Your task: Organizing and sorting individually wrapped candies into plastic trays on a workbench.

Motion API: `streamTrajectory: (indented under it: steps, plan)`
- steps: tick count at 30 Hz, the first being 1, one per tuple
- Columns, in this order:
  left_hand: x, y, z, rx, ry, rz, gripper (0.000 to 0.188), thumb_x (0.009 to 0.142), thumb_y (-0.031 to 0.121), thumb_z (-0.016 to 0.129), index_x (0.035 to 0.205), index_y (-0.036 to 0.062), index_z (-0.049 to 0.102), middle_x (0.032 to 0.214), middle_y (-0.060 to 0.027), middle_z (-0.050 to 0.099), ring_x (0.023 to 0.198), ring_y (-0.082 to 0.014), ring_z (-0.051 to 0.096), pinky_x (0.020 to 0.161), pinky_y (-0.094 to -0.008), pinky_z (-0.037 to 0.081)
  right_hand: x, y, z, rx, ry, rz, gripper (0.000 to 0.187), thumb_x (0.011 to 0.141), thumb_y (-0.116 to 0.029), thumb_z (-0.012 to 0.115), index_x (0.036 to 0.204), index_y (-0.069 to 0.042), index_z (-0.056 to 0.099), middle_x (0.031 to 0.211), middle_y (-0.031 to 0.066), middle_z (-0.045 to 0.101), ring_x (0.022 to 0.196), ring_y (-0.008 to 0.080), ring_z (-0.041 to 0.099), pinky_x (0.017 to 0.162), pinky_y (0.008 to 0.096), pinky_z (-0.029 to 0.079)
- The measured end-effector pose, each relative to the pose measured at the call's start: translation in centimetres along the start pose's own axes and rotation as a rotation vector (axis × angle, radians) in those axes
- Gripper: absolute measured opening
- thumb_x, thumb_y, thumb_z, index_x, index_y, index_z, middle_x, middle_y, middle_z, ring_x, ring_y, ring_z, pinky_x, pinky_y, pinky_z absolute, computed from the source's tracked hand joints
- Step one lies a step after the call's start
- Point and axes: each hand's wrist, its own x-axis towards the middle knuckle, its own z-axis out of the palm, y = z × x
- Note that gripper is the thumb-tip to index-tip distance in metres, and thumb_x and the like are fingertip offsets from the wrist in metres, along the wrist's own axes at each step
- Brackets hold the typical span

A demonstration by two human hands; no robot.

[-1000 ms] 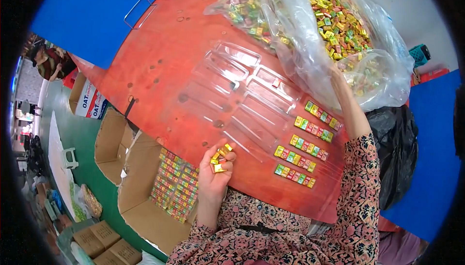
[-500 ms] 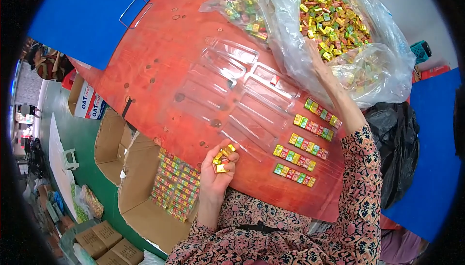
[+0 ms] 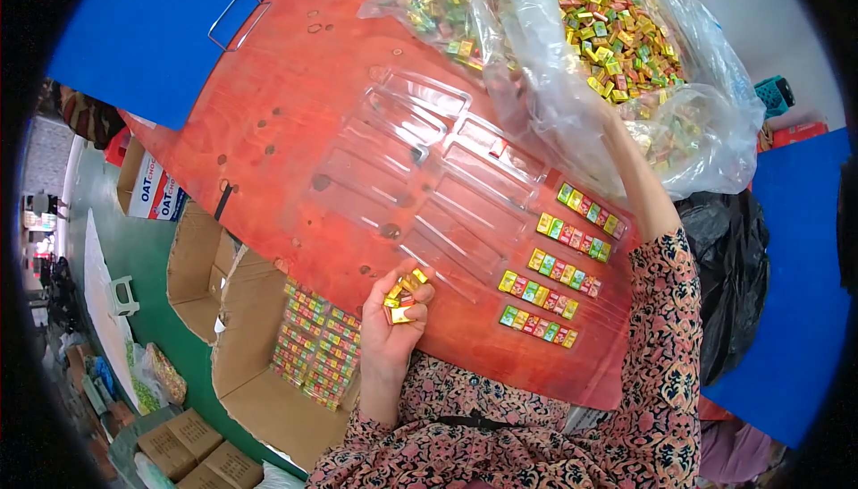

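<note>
My left hand (image 3: 386,333), in front of the table's near edge, is closed round several small wrapped candies (image 3: 407,298), mostly yellow. My right hand (image 3: 601,113) is at the rim of a large clear plastic bag (image 3: 527,20); its fingers are hidden among the plastic folds. Loose candies (image 3: 617,33) in yellow, green and red wrappers fill the bag. Between the hands lies a clear plastic tray (image 3: 487,189) with long slots. Rows of candies (image 3: 539,295) sit in the slots at its right end, and a single red candy (image 3: 497,147) lies in a far slot.
The tray rests on a red tabletop (image 3: 295,69). To the left below it, an open cardboard box (image 3: 246,355) holds packed candy trays (image 3: 315,346). A black plastic bag (image 3: 733,274) lies at the right. Brown cartons (image 3: 188,444) stand on the green floor.
My right hand has shifted slightly nearer and to the right at the bag, its fingers now more covered by plastic. My left hand keeps the candies. The whole view has moved a little.
</note>
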Motion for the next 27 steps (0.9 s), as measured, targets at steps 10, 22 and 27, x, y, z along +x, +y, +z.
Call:
streamTrajectory:
  steps: [10, 22, 27]
  plan:
    - [0.2, -0.2, 0.3, -0.009, 0.025, -0.008, 0.028, 0.087, 0.016, 0.044, 0.107, -0.0016, 0.051, 0.101, -0.0206, 0.051, 0.075, -0.0181, 0.044, 0.047, -0.0191, 0.042, 2.6, 0.6, 3.2, -0.33, 0.443, -0.315, 0.038, 0.089, -0.035, 0.031, 0.089, -0.003, 0.052, 0.091, 0.0174, 0.053, 0.091, 0.0331, 0.049, 0.077, 0.044, 0.037]
    - [0.4, -1.2, 0.2, -0.001, 0.032, -0.021, 0.028, 0.088, 0.016, 0.044, 0.108, -0.0026, 0.05, 0.102, -0.0218, 0.051, 0.073, -0.0171, 0.043, 0.045, -0.0195, 0.042, 4.4, -1.6, 5.1, -0.828, 0.5, -0.557, 0.01, 0.069, -0.01, 0.051, 0.067, -0.002, 0.057, 0.074, 0.0144, 0.056, 0.061, 0.0302, 0.059, 0.048, 0.0402, 0.044]
    - [-0.3, -1.3, 0.9, -0.007, 0.024, -0.008, 0.028, 0.087, 0.016, 0.043, 0.107, -0.0023, 0.05, 0.101, -0.0218, 0.051, 0.072, -0.0162, 0.042, 0.045, -0.0187, 0.042, 3.6, -1.2, 5.1, -0.981, 0.595, -0.538, 0.01, 0.07, -0.008, 0.05, 0.069, -0.003, 0.058, 0.071, 0.016, 0.055, 0.057, 0.0292, 0.059, 0.045, 0.0383, 0.045]
